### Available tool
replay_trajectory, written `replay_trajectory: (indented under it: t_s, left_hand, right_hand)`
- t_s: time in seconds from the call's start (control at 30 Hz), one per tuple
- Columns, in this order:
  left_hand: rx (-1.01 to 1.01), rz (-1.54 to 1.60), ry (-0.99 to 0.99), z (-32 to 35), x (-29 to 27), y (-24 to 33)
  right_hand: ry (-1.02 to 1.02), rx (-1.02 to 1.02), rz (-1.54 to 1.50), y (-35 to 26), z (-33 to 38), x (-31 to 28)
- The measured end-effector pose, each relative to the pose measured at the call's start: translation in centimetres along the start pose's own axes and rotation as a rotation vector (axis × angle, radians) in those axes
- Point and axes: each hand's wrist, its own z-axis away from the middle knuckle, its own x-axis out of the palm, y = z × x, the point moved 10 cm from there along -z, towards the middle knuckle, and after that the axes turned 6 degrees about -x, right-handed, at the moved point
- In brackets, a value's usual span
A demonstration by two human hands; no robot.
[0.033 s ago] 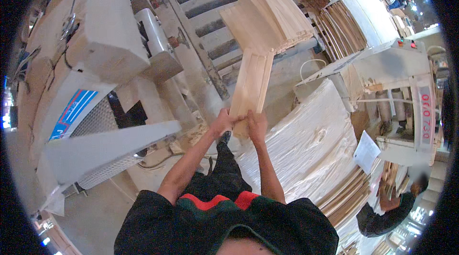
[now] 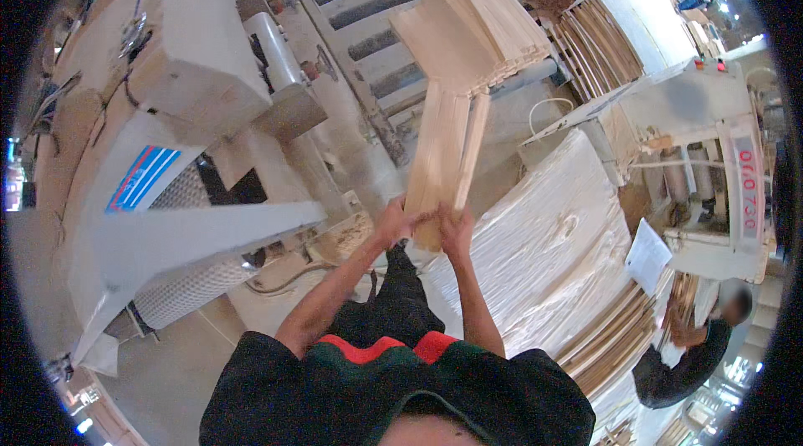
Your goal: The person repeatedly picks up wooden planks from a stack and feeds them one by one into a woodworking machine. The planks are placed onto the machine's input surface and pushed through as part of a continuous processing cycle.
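The bundle of thin wooden slats [image 2: 447, 157] stands almost on end in front of the person's chest, its lower end clamped between both hands and its upper end leaning away toward the roller conveyor [image 2: 393, 11]. The left hand [image 2: 395, 224] wraps the bundle's lower left edge with its grip closed around the wood, and the right hand [image 2: 456, 233] presses in from the other side, fingers curled tight on the same end; holding it at the bottom with two opposed hands probably keeps the loose strips squared together so none slides out. One strip on the right edge stands slightly apart from the rest. Just beyond the bundle's top, a larger stack of slats [image 2: 468, 28] lies flat across the rollers, within arm's reach. To the person's right a broad pile of pale veneer sheets [image 2: 544, 245] sits low, and further right stands a white machine [image 2: 711, 153]. On the left, a big grey-white machine housing [image 2: 176, 86] fills the view. Another person [image 2: 686, 362] in dark clothing bends at the lower right, well apart.
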Motion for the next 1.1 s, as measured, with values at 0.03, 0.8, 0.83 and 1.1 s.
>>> replay_trajectory:
  t_s: [0.03,0.8,0.83,1.1]
  left_hand:
    - [0.061,-0.053,0.032,2.9,-0.5,-0.8]
    - [0.199,0.452,0.556,46.0,-34.0,-20.9]
    - [0.199,0.459,0.558,45.7,-34.6,-21.1]
    - [0.155,0.519,0.562,43.8,-37.6,-23.4]
  right_hand:
    - [0.031,0.000,-0.132,-3.0,3.4,-0.9]
    - [-0.530,-0.417,-0.036,-21.1,42.2,35.0]
    - [-0.514,-0.380,-0.042,-19.8,41.6,36.5]
    - [-0.455,-0.342,0.137,-18.9,41.0,37.0]
